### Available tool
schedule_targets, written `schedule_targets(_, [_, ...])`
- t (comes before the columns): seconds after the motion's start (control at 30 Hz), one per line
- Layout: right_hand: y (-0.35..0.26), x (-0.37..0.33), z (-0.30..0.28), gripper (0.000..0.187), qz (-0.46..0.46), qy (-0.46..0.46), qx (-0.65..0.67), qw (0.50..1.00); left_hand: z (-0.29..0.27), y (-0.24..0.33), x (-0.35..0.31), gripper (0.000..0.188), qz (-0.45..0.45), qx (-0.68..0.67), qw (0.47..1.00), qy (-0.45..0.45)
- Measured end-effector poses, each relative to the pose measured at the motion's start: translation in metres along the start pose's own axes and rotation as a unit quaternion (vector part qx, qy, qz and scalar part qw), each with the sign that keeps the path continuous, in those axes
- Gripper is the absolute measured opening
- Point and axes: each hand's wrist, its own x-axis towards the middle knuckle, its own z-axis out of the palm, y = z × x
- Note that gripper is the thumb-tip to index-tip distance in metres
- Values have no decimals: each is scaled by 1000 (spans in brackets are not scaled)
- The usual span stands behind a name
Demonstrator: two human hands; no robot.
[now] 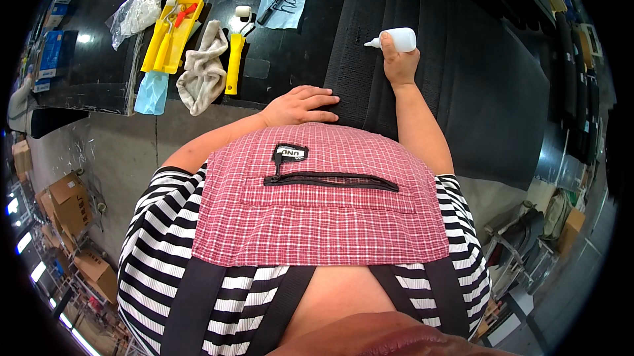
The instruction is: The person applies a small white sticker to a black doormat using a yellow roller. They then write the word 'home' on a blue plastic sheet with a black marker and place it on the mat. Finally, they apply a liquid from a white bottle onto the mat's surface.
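Observation:
My right hand (400, 67) is closed around a white squeeze bottle (405, 39), which lies tilted nearly on its side with its narrow nozzle pointing left. The nozzle tip is over a strip of black textured material (362, 59) on the table; I cannot tell whether it touches. Near the table's front edge, my left hand (300, 106) lies flat with its fingers stretched out to the right, the fingertips on the near left edge of that strip. Nothing is in the left hand. Smooth black sheeting (472, 102) spreads to the right, under my right wrist.
Left of my hands lie a yellow-handled roller (234, 64), a crumpled pale cloth (203, 69) and a yellow tray (190, 12) holding yellow- and red-handled tools. A light blue sheet (297, 9) bears a slim black tool (280, 3). A clear plastic bag (139, 14) sits far left.

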Motion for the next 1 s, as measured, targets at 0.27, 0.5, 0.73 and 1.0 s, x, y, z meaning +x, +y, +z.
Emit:
schedule_targets(0.27, [-9, -2, 3, 36, 0, -13, 16, 1000, -1, 0, 0, 45, -3, 13, 1000, -9])
schedule_targets(0.5, [-9, -2, 4, 35, 5, -10, -27, 1000, -4, 4, 1, 43, -11, 22, 1000, -16])
schedule_targets(0.73, [-6, -1, 1, 34, 1, 6, -13, 1000, -3, 4, 2, 43, -14, 20, 1000, -16])
schedule_targets(1.0, [-8, 1, -1, 34, 11, 25, 36, 999, -3, 6, 3, 44, -17, 26, 999, -23])
